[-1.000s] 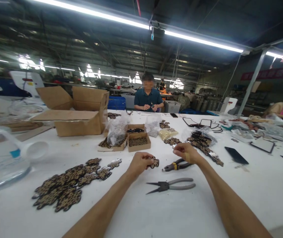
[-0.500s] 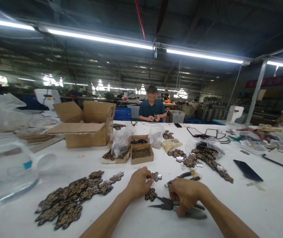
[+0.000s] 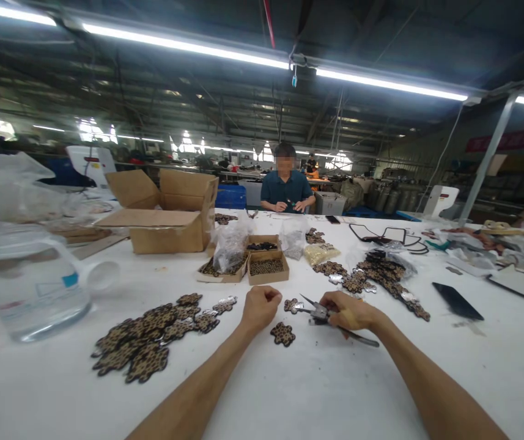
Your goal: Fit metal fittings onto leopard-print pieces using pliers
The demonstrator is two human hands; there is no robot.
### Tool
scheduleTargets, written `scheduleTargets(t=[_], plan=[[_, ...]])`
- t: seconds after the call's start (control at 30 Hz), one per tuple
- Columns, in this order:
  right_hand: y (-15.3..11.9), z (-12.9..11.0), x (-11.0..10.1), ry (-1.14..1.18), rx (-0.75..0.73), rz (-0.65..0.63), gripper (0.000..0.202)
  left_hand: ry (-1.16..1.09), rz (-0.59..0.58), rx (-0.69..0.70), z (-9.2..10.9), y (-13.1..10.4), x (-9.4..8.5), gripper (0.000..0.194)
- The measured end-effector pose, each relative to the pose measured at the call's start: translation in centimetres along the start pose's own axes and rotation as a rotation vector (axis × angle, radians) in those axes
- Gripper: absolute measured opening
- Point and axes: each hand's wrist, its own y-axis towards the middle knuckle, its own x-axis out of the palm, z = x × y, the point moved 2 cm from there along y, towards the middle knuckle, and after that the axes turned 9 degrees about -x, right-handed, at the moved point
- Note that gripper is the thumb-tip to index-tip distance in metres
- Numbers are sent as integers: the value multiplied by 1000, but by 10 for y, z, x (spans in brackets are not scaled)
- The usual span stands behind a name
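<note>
My right hand [image 3: 346, 310] is wrapped round grey pliers [image 3: 320, 311], whose pointed jaws are spread toward the left. Just left of the jaws, a small leopard-print piece [image 3: 291, 305] with a silvery patch lies on the table. My left hand [image 3: 262, 307] has thumb and fingers pinched together; whatever is between them is too small to name. Below and right of it rests another leopard-print piece [image 3: 282, 334], flower-shaped with a dark edge. Farther left is a pile of similar pieces [image 3: 147, 333].
Beyond my hands stand a small box of metal bits [image 3: 268, 267] and a big open carton [image 3: 167, 229]. A clear jug [image 3: 36, 293] is at left, a dark phone [image 3: 457, 300] at right. Across the table [image 3: 243, 391] sits a person [image 3: 287, 188]. More leopard-print pieces [image 3: 383, 275] lie right of centre.
My right hand has lifted the grey pliers, and their jaws are now near the patched piece. My left hand has come away from the pieces. The view has shifted slightly.
</note>
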Motion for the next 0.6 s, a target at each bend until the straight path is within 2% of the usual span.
scheduleTargets(t=[0.07,0.17,0.27,0.37,0.47,0.6], plan=[[2,5,-1,35,-1,51,26,-9,1,1,0,-1,2,22],[5,13,-3,46,-10,117,30,-10,-16,11,3,-4,4,22],[7,24,-13,-278,51,254,30,25,-74,84,11,-11,6,21],[6,34,-28,-586,100,356,21,77,-104,264,24,-24,9,15],[3,45,-39,-616,99,318,22,125,-162,440,38,-40,18,18],[3,57,-41,-609,95,244,30,186,-261,518,47,-54,35,25]])
